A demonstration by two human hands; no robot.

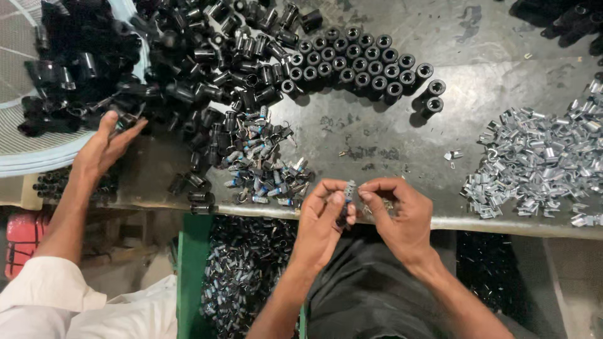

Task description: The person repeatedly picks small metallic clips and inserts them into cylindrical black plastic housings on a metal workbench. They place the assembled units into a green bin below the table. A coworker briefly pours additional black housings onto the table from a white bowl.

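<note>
Below the desk edge, a green-walled bin (188, 263) holds a heap of small grey-and-black metal parts (242, 276). At the upper left, a pale mesh basket (25, 135) carries a pile of glossy black plastic sleeves (75, 69).

The left hand (323, 216) and the right hand (396, 210) meet just over the near edge of the grey, scuffed desk (502, 81). Both are closed in a pinch on one small grey-and-blue cylindrical component (347, 196), held upright between the fingertips.

Just beyond the hands lies a loose heap of similar small blue-banded parts with wire legs (264, 166). Further back, short black cylindrical caps (364, 63) stand upright in tight rows, open ends up. To the right spreads a pile of shiny folded metal clips (540, 157).

A co-worker's hand (107, 147), on a white-sleeved arm, reaches into the black pieces at the left.
</note>
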